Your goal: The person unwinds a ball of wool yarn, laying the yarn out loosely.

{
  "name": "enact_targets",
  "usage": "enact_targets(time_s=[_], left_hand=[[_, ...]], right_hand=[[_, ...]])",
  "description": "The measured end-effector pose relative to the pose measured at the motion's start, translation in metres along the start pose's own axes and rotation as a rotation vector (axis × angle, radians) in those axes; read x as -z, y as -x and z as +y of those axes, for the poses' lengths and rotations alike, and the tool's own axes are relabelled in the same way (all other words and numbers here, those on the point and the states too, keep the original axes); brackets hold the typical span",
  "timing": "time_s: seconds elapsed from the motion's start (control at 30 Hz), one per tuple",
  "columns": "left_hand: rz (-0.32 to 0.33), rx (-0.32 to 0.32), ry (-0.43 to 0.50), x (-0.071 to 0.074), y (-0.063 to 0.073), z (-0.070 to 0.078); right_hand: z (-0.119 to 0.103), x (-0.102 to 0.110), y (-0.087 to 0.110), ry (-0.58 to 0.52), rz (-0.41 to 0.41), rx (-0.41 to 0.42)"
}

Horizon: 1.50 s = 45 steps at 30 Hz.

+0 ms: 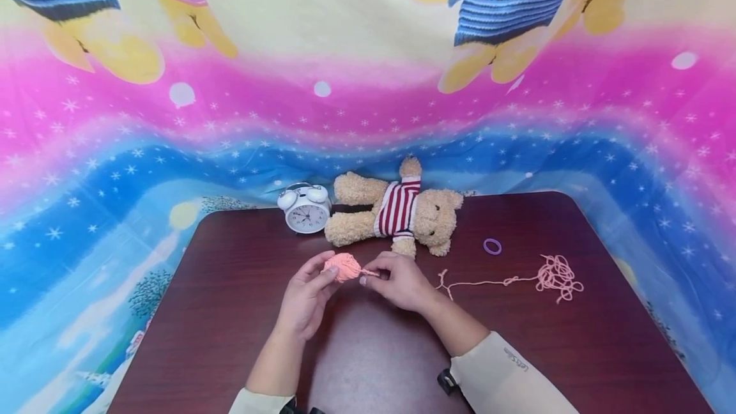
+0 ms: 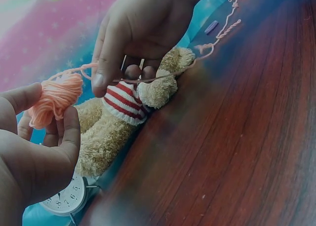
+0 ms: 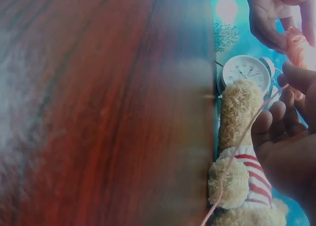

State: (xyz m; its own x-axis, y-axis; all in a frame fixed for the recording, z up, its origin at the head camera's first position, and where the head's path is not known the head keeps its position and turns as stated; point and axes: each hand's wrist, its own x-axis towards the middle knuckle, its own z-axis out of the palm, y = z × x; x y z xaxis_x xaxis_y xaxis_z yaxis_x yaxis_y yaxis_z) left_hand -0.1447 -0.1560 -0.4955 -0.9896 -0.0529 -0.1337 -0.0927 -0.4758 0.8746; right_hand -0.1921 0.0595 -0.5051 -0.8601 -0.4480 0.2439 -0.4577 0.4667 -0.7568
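Note:
Between the thumb and fingers of my left hand (image 1: 307, 296) is a small wound ball of peach yarn (image 1: 343, 268). Just to its right, my right hand (image 1: 402, 281) pinches the yarn strand (image 2: 84, 67) between thumb and forefinger, close to the ball. In the right wrist view the strand (image 3: 242, 139) runs away from the pinching fingers, past the teddy bear. Farther right on the table lies a loose tangle of the same yarn (image 1: 556, 278), joined to a thin length that leads back toward my right hand.
A teddy bear (image 1: 397, 209) in a red-and-white striped shirt lies on its side behind my hands. Left of it stands a white alarm clock (image 1: 306, 214). A purple ring (image 1: 492, 246) lies near the tangle on the dark wooden table (image 1: 230, 312). A printed cloth (image 1: 368, 107) hangs behind.

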Motion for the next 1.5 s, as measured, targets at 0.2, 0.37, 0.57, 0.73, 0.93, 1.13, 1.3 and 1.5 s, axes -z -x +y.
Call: enact_targets(time_s=[0.2,0.37,0.57,0.73,0.93,1.13,1.3,1.5], left_hand=[[0.018,0.001,-0.004,0.003,0.000,0.002],[0.032,0.006,-0.007,0.007,0.000,0.004],[0.036,-0.007,-0.004,0.013,0.000,0.005],[0.043,-0.005,-0.010,0.019,-0.001,0.006],[0.052,0.006,-0.022,0.025,-0.001,0.008],[0.063,0.002,-0.018,0.033,0.000,0.012],[0.070,0.001,-0.016,0.040,0.000,0.014],[0.074,-0.002,-0.028,0.046,0.001,0.018]], right_hand=[[0.001,0.004,0.001,0.002,0.026,0.029],[0.006,0.014,0.005,0.013,0.053,0.053],[0.011,0.030,0.014,0.009,0.074,0.011],[0.017,0.043,0.021,0.027,0.088,-0.009],[0.026,0.060,0.031,0.070,0.124,-0.005],[0.033,0.079,0.042,0.105,0.146,-0.029],[0.042,0.094,0.050,0.130,0.152,-0.033],[0.052,0.113,0.060,0.168,0.181,-0.024]])
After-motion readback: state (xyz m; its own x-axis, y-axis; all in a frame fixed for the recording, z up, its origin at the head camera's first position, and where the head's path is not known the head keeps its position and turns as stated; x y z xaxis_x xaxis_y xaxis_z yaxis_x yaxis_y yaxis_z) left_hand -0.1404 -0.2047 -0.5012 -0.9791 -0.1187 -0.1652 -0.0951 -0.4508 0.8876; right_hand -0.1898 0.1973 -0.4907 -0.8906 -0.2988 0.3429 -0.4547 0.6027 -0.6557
